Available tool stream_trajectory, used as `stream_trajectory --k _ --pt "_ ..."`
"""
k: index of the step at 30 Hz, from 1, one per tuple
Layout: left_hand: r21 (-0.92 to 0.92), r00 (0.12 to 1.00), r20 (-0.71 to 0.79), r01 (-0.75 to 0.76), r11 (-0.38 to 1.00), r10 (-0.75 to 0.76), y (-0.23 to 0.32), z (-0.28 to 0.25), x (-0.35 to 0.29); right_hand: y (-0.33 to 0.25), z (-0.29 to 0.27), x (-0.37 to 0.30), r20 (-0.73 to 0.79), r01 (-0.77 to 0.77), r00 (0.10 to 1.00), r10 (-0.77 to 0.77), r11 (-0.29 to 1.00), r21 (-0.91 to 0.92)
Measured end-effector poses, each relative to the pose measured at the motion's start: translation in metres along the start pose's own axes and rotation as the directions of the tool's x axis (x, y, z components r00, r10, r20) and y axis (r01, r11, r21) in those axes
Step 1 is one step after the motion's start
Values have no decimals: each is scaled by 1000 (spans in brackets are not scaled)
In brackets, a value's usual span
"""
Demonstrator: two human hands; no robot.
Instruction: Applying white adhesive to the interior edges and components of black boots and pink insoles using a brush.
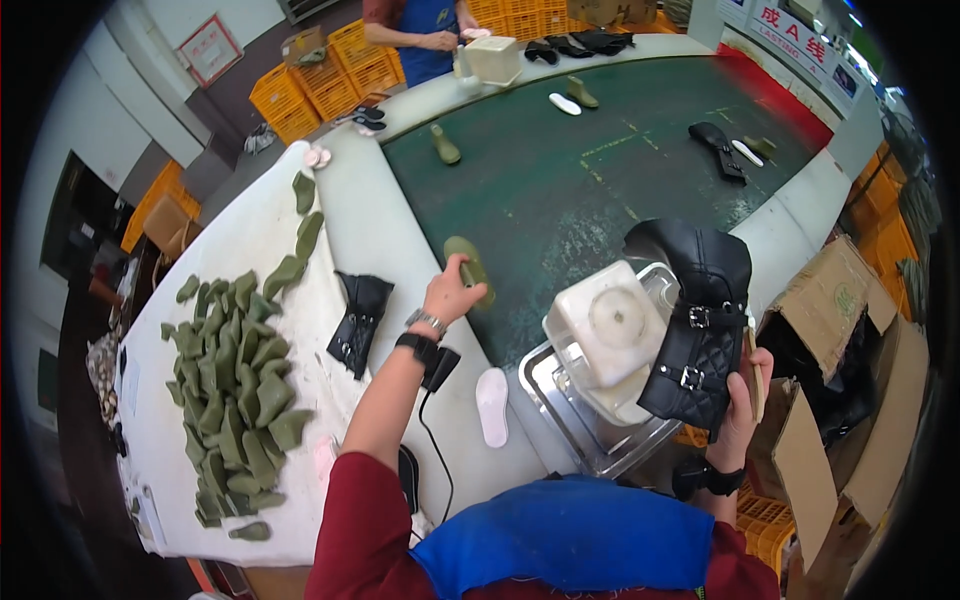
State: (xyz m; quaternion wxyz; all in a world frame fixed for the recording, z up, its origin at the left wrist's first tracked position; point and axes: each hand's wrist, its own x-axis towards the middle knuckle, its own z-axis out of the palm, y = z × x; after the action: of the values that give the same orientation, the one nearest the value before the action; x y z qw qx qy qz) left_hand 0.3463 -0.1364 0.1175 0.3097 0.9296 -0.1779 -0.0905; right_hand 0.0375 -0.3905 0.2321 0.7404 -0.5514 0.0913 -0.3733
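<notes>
Over the near edge of the green conveyor belt, my left hand [451,292] is closed around an olive-green shoe last [468,262]. On the right, my right hand [741,408] grips a black boot upper [697,315] with buckled straps and quilted panels, held up beside a white plastic container [606,320]. A narrow tan piece [755,375] shows along the boot's right side at my fingers; its kind is unclear. Another black boot upper [360,322] lies left of my left hand. Between my arms a pale pink insole [492,407] lies flat on the white surface.
Many green lasts [235,390] are heaped on the white-covered table at left. The container stands in a metal tray [560,410]. Boots, lasts and insoles sit on the belt [530,190]. Open cardboard boxes [820,440] stand at right. A co-worker [425,40] works across the belt.
</notes>
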Motion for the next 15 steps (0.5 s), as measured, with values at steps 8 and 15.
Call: stream_trajectory --k 8,15 --pt "272 947 312 -11 962 -78 -20 118 107 -5 -20 -2 -93 97 990 -104 992 -78" --pt "235 952 287 -176 956 105 3 44 90 4 -42 -12 -184 51 979 -87 980 -190"
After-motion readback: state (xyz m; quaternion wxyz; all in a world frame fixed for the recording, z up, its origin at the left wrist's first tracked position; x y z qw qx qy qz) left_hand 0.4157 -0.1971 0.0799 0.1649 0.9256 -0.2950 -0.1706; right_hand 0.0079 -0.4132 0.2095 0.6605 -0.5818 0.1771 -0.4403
